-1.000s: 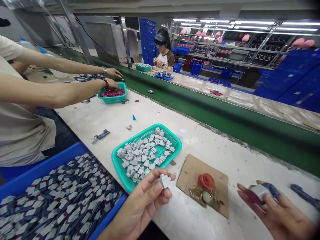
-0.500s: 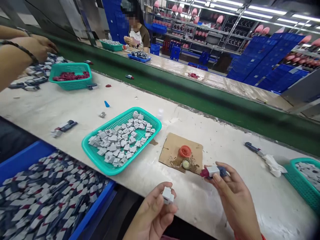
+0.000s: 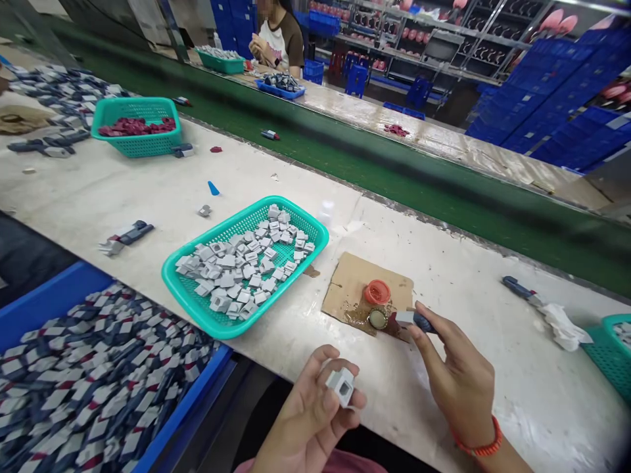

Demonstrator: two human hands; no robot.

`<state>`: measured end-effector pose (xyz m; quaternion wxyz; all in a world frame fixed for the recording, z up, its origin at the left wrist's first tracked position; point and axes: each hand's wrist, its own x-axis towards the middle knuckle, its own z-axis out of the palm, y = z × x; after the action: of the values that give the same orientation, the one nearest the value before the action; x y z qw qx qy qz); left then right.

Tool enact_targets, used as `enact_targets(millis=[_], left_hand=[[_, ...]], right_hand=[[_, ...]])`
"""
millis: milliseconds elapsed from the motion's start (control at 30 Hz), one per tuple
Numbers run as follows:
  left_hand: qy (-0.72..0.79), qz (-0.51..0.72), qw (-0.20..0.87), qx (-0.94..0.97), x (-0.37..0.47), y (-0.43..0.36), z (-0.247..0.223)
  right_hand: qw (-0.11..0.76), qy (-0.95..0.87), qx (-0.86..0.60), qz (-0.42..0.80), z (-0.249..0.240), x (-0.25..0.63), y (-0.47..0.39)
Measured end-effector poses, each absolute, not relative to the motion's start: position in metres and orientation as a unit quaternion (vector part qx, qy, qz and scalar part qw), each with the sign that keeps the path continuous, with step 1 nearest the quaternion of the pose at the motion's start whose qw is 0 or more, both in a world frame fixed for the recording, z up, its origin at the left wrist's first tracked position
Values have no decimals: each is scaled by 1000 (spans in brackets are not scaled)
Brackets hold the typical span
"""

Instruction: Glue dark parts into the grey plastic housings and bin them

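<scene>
My left hand (image 3: 315, 410) holds a small grey plastic cap (image 3: 341, 385) between thumb and fingers, low at the table's front edge. My right hand (image 3: 456, 374) grips a slim blue, white and red part (image 3: 411, 320), its red tip touching the small metal dish (image 3: 378, 319) on a cardboard square (image 3: 352, 284). A red bottle cap (image 3: 376, 292) sits beside the dish. A teal basket (image 3: 194, 303) of several grey caps lies just left of the cardboard.
A blue crate (image 3: 54, 299) of assembled parts is at lower left. A second teal basket (image 3: 135, 108) holds red pieces at far left. A third basket (image 3: 608, 358) and a white rag (image 3: 562, 325) are at right. Beyond runs a green conveyor (image 3: 394, 184); a person (image 3: 280, 39) works opposite.
The view has shifted right and down, and the co-worker's arms have left the frame. My right hand brought the part from the far right to the dish. My left hand turned the grey cap.
</scene>
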<state>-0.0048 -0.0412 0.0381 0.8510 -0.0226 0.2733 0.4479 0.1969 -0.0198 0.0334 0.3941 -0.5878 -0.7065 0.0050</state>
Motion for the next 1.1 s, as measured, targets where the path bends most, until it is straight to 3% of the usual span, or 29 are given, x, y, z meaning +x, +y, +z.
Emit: enact_targets(millis=[533, 700, 1100], left_hand=[[318, 483, 813, -65, -8, -42, 38], [346, 442, 826, -58, -8, -42, 40], [289, 476, 829, -49, -5, -43, 28]], right_hand=[[365, -766, -529, 13, 27, 189, -8], [363, -771, -522, 9, 26, 188, -7], [362, -750, -553, -29, 32, 191, -17]])
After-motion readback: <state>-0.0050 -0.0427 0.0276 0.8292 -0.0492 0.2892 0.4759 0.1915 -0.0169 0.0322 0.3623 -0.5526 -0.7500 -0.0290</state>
